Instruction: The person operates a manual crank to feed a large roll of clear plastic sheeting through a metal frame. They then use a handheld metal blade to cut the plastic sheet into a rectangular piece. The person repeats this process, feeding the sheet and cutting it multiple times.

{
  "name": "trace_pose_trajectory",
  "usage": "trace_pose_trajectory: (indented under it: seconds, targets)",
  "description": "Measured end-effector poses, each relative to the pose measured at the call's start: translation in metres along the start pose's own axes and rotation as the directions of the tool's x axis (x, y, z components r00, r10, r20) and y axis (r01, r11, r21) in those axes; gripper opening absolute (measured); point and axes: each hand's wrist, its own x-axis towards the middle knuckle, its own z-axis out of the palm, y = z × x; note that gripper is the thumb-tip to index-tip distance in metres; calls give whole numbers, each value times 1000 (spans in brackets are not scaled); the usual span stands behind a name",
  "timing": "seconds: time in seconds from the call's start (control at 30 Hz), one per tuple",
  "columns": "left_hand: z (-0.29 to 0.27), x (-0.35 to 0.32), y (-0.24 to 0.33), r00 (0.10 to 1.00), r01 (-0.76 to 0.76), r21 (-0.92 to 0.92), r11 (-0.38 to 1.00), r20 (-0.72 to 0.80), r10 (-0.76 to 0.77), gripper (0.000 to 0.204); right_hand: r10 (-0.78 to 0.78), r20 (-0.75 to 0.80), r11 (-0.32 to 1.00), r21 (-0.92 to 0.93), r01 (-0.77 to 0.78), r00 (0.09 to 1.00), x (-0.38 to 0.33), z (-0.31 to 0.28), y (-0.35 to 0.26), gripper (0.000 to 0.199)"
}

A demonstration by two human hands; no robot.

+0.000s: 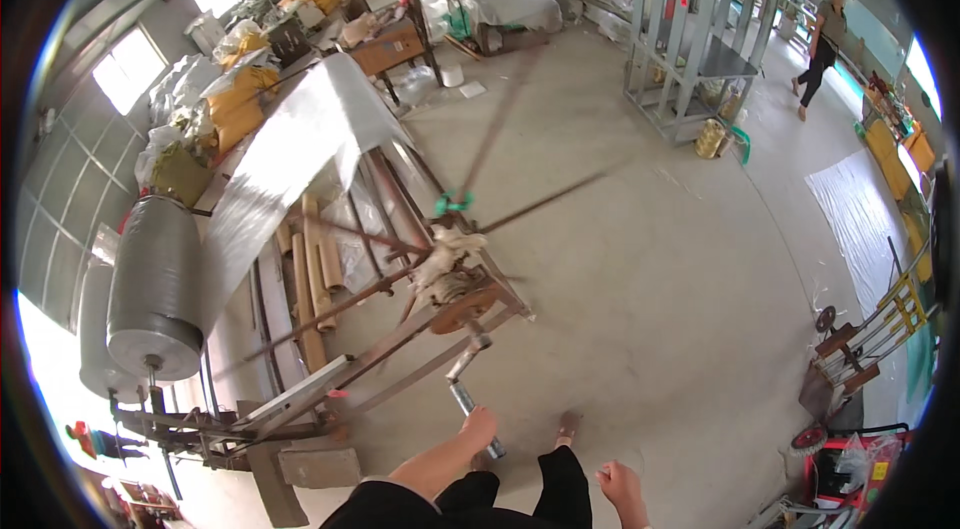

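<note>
My left hand [479,426] grips the metal crank handle [472,401] of a rusty winding machine [440,299]. The machine's long thin spokes [500,119] are blurred with motion around a hub wrapped in pale fibre [447,254]. A wide sheet of clear plastic film [290,154] runs from a large grey roll [155,289] at the left up over the frame. My right hand [617,484] hangs at my side near the lower edge, fingers curled, holding nothing. My dark trousers and one shoe [568,424] show below.
Cardboard tubes [310,279] lie under the film. A grey metal rack [690,49] stands at the back right. A person [822,39] walks at the far right. Yellow sacks [240,99] line the left wall. A small trolley [850,359] stands at the right.
</note>
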Motion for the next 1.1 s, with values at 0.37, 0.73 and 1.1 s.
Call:
trace_pose_trajectory:
  seconds: [0.37, 0.73, 1.1]
  targets:
    - [-169, -253, -28, 539, -449, -315, 836, -842, -27, 13, -429, -345, 853, 149, 501, 834, 9, -118, -302, 38]
    - [37, -222, -77, 979, 202, -463, 863, 75, -189, 32, -230, -258, 954, -249, 166, 938, 155, -180, -275, 45]
    - [80, -228, -17, 971, 188, -808, 559, 68, -228, 46, 89, 52, 996, -2, -89, 995, 268, -4, -150, 43]
